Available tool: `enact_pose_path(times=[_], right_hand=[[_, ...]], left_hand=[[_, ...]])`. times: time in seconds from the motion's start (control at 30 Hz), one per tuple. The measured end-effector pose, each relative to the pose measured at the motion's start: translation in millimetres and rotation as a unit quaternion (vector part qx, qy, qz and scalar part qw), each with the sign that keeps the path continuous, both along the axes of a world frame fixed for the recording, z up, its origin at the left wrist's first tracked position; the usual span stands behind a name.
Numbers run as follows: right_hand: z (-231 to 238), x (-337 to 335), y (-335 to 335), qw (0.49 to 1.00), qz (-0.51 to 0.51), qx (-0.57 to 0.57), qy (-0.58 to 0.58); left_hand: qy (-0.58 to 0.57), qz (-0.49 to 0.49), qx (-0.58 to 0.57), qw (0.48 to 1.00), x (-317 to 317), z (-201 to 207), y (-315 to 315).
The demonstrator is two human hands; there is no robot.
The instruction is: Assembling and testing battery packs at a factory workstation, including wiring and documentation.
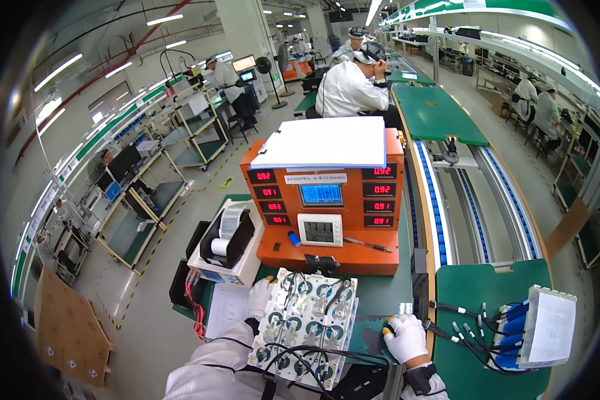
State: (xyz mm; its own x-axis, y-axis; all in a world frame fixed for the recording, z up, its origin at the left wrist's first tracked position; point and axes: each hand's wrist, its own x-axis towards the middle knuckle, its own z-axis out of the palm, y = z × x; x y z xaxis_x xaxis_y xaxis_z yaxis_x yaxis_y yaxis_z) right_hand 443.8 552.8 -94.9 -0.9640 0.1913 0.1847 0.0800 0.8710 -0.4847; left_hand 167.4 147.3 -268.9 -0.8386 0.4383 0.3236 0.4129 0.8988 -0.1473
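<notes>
Before me lies a battery module with white plates, round dark green cell ends, metal tabs and black cables. My left hand, in a white glove with tan fingertips, grips its left edge; its fingers are partly hidden there. Right of the module, at the table edge, my gloved right hand is closed with curled fingers. A small white connector shows just beyond its fingers; whether the hand holds it I cannot tell. Black cables run from the module toward my right hand.
An orange tester with red readouts stands behind the module, papers on top. To its left is a label printer. A blue-celled pack with black leads lies right on a green board, beside a roller conveyor. Co-workers sit beyond.
</notes>
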Motion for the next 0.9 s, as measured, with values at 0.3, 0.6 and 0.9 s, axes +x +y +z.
enact_pose_path(times=[0.3, 0.6, 0.9], right_hand=[[-2, 4, 1, 1.0, 0.005, -0.009, -0.011], [2, 5, 2, 1.0, 0.013, -0.01, -0.016], [0, 5, 2, 0.998, 0.026, -0.006, -0.055]], left_hand=[[-0.065, 0.043, 0.149, 0.986, -7, -13, -9], [-0.066, 0.06, 0.145, 0.985, -26, -39, -18], [-0.072, 0.056, 0.156, 0.984, -29, -39, -25]])
